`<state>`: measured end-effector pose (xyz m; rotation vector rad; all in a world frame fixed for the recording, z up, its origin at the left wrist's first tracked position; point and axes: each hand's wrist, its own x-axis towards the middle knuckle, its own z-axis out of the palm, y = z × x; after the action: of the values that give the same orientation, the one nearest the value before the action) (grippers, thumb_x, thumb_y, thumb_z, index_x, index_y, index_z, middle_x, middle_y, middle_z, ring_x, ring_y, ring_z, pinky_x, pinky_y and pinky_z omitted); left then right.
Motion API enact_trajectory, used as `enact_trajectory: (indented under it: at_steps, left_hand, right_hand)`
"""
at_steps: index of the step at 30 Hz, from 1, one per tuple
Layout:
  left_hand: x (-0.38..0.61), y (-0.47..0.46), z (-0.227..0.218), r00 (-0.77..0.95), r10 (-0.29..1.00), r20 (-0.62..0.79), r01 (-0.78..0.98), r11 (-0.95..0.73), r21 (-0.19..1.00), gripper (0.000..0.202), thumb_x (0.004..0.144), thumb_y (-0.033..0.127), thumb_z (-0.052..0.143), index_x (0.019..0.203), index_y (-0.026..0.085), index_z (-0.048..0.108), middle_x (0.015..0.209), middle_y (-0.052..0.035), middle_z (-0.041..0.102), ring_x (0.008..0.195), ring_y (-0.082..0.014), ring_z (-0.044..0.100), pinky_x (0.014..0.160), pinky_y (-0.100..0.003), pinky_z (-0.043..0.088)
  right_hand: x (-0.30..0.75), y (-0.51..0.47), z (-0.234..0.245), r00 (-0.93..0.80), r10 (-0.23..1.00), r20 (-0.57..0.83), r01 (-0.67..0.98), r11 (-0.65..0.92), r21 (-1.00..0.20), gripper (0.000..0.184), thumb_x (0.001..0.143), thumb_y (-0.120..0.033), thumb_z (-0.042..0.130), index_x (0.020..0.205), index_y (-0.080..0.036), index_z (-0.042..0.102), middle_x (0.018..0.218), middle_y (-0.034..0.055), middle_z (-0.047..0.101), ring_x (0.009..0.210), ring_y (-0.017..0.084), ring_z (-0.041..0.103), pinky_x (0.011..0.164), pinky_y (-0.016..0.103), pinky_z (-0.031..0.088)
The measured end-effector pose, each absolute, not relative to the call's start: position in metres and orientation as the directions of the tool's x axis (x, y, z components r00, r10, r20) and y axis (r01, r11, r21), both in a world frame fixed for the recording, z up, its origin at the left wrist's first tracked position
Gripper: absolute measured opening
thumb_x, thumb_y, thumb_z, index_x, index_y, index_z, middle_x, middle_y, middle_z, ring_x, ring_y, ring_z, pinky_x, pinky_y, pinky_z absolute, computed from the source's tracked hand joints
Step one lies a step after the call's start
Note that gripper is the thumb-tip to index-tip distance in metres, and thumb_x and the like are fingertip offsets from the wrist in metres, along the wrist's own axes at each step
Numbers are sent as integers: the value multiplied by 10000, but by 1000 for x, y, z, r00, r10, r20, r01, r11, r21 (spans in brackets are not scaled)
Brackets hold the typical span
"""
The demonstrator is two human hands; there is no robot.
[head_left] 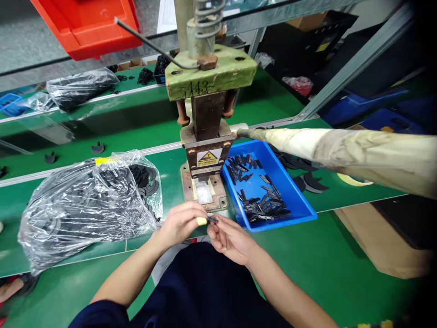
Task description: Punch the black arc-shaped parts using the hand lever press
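In front of the press, a small dark part (pixel 212 219) is between the fingertips of both hands. My right hand (pixel 232 239) pinches it from the right, fingers curled and palm partly turned up. My left hand (pixel 184 222), with yellow wrapping on the thumb, pinches at its left end. Just beyond my fingers stands the green and brown press (pixel 208 136), with a warning label on its front. A pale metal plate (pixel 204 193) shows at its base. Right of the press, a blue tray (pixel 283 193) holds many slim black pieces.
A clear plastic bag (pixel 85 209) of curved black parts lies at left on the green bench. The press's tape-wrapped lever (pixel 341 152) reaches across the right side. Behind are a conveyor-like green strip (pixel 136 109), another bag (pixel 82 84) and a red bin (pixel 92 27) above.
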<state>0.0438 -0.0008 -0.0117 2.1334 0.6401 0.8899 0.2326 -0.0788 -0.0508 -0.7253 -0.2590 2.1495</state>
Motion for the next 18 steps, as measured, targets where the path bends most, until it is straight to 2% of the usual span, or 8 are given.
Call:
enact_trajectory:
  at_steps: [3, 6, 11, 15, 18]
  left_hand:
    - [47, 23, -31, 448, 794, 411, 384, -585, 714, 127, 950, 228, 578, 936, 191, 699, 931, -68, 715, 905, -169, 673, 837, -293, 540]
    - [50, 48, -53, 416, 821, 390, 496, -565, 660, 167, 960, 239, 544, 923, 189, 698, 944, -72, 712, 934, -185, 660, 855, -309, 520]
    - [53, 67, -75, 423, 833, 356, 539, -547, 641, 214, 962, 261, 519, 909, 191, 715, 934, -79, 696, 923, -191, 650, 843, -304, 514]
    - [51, 72, -81, 452, 821, 350, 534, -563, 631, 230, 966, 260, 511, 962, 190, 730, 970, -89, 692, 958, -199, 647, 871, -314, 515]
    - [47, 77, -80, 520, 786, 334, 499, -597, 628, 243, 966, 273, 518, 992, 184, 743, 1020, -100, 684, 996, -207, 642, 901, -321, 514]
  right_hand:
    - [242, -88, -36, -420, 817, -395, -669, -573, -474, 292, 872, -480, 625, 861, -211, 515, 650, -40, 607, 472, 57, 527, 403, 165, 281]
    - [253, -96, -22, -396, 855, -336, -665, -519, -537, 332, 817, -481, 695, 816, -192, 531, 659, -24, 603, 505, 69, 550, 426, 178, 317]
    - [268, -100, -13, -350, 908, -229, -687, -415, -596, 301, 812, -463, 702, 824, -199, 556, 685, -23, 592, 526, 70, 553, 449, 187, 327]
    - [276, -97, -14, -286, 936, -205, -694, -350, -629, 279, 814, -461, 694, 813, -207, 578, 667, -22, 573, 532, 77, 535, 457, 200, 330]
    - [285, -92, -10, -218, 957, -189, -650, -287, -703, 255, 819, -456, 686, 807, -218, 594, 653, -16, 569, 542, 93, 533, 460, 215, 343]
